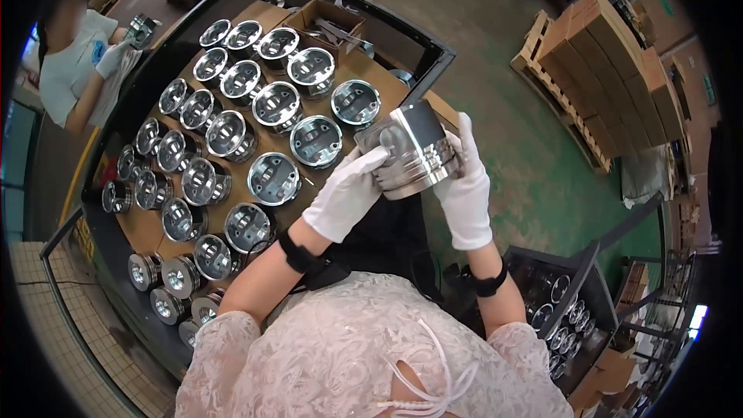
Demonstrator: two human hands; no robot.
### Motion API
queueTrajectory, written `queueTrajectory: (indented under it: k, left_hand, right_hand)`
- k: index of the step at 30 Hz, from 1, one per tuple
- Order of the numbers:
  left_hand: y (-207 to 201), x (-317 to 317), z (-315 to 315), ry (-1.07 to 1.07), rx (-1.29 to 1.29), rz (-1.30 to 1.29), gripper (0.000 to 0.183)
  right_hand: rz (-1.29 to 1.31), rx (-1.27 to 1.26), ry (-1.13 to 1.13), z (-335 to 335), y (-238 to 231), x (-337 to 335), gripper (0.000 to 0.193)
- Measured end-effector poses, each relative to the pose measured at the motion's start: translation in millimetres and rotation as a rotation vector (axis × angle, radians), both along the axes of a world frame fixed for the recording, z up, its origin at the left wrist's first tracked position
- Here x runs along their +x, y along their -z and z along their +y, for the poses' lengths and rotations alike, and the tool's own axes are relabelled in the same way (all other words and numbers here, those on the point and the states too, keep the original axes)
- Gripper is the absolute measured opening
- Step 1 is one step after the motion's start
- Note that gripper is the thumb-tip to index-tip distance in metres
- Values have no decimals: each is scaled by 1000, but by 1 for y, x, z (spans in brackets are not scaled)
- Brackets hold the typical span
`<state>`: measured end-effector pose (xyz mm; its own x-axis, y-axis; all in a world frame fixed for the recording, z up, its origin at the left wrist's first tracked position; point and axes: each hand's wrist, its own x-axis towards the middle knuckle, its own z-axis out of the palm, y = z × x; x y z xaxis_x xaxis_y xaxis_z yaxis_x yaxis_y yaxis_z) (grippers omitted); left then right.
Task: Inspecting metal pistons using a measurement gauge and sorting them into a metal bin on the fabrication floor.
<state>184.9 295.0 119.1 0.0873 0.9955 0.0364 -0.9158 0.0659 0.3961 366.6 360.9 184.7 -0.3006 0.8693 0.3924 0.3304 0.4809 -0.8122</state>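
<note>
A shiny metal piston (410,151) with a dark band on its skirt and ring grooves near its lower end is held up between my two hands, tilted. My left hand (346,190), in a white glove, grips its left side with thumb and fingers. From the right, my right hand (467,186), gloved in white too, holds the other side; some of its fingers are hidden behind the piston. Rows of similar pistons (316,142) stand open end up on the cardboard-covered table (387,70) to my left. Nearer me, several pistons (183,276) show their crowns.
A small cardboard box (329,22) with loose items sits at the table's far end, inside a raised black rim (364,6). To my right is a black cart (596,282) of pistons. Stacked cartons (604,70) rest on a wooden pallet (557,101). Another person (77,70) handles a piston at left.
</note>
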Motion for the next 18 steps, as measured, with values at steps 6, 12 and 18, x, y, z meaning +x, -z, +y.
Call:
queueTrajectory:
  k: [6,12,18]
  left_hand:
    - [13,1,18,162,-207,-162,53]
    - [-6,7,14,141,-222,-234,52]
    - [-27,2,-21,-322,-209,751,62]
  right_hand:
    - [-71,334,30,-41,-14,-14,97]
    - [198,53,-43,-46,30,2,119]
    - [1418,-1088,-577,-36,22,-25,64]
